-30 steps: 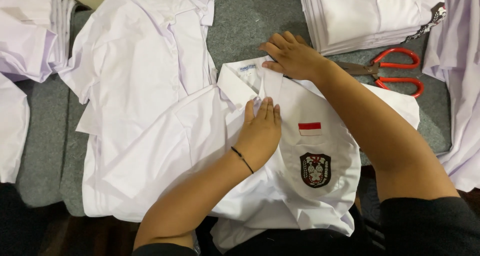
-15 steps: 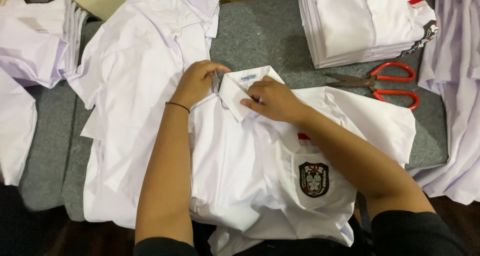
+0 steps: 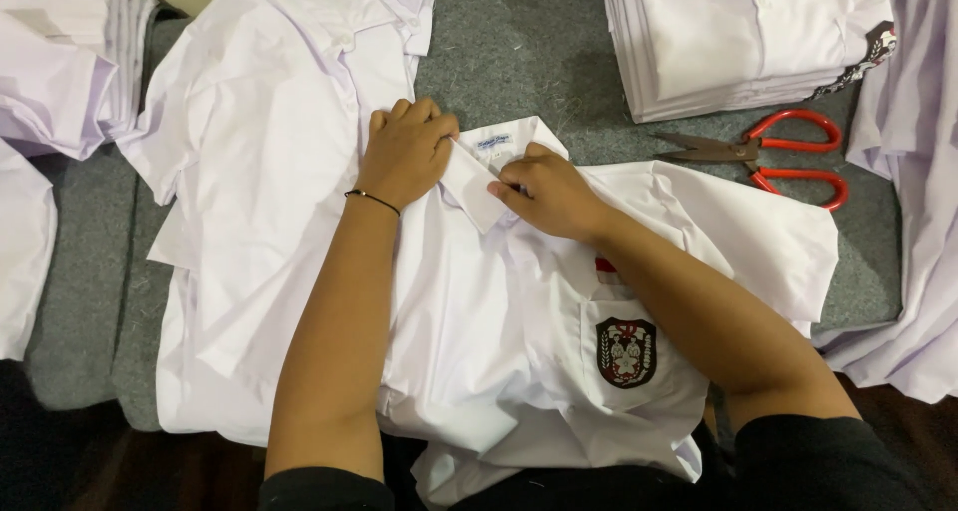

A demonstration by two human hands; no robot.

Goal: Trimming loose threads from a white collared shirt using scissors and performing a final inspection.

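Observation:
A white short-sleeved shirt [image 3: 499,331] with a dark crest on its chest pocket [image 3: 626,352] lies face up before me on a grey felt surface [image 3: 529,62]. My left hand [image 3: 407,150], a thin black band on its wrist, pinches the left side of the shirt's collar [image 3: 479,177]. My right hand [image 3: 549,190] grips the collar's front by the top of the placket. Both hands rest on the shirt's neck.
Red-handled scissors [image 3: 788,152] lie to the right of the collar. A neat stack of folded white shirts [image 3: 738,42] sits at the top right. Loose white shirts [image 3: 259,162] spread at the left, another pile [image 3: 60,62] at the far left, more cloth [image 3: 918,172] at the right edge.
My left hand left the shirt's chest and went up to the collar. My right hand slid from the collar's far side to its front. The shirt front lies smoother now.

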